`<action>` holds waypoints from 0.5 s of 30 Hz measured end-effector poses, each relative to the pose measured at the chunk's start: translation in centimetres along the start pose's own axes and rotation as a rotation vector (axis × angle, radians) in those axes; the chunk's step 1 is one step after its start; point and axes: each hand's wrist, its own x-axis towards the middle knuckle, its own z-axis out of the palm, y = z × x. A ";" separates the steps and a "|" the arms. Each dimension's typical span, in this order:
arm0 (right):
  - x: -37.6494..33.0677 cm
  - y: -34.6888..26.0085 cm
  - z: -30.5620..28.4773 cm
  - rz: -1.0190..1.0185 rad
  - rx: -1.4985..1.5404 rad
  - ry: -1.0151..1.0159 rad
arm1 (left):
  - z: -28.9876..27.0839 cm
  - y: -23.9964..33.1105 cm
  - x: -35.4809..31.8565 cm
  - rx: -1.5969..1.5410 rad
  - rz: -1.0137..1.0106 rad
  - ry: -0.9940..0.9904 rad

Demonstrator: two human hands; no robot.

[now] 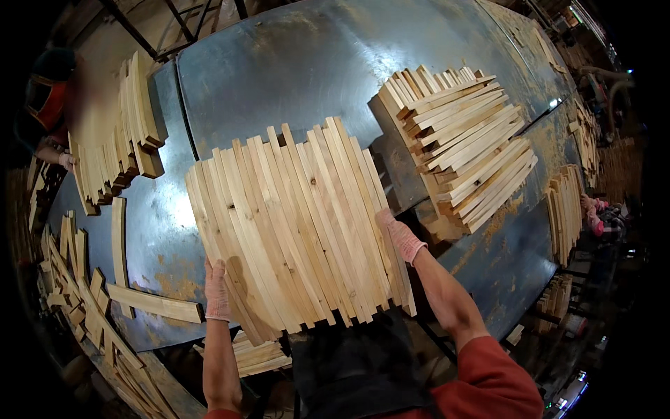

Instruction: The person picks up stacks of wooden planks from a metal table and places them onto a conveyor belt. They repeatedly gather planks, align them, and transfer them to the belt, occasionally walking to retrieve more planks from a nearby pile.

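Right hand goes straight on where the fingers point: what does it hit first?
The row of wooden slats: the right hand already appears to be against its right edge. Whether it would push the side or slide over the top is unclear from this view.

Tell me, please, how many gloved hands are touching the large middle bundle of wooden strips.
2: the left hand at the left edge of the bundle, the right hand at its right edge. None seems hidden.
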 end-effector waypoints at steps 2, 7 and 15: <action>0.5 0.7 -0.2 0.086 0.020 0.013 | 0.9 1.8 -0.9 -0.029 -0.059 -0.050; 1.4 2.2 -2.0 0.152 0.228 -0.247 | 1.5 3.1 -2.2 -0.073 -0.178 -0.117; -1.7 4.7 -6.4 0.182 0.180 -0.272 | 0.9 -2.3 -7.4 -0.140 -0.216 -0.185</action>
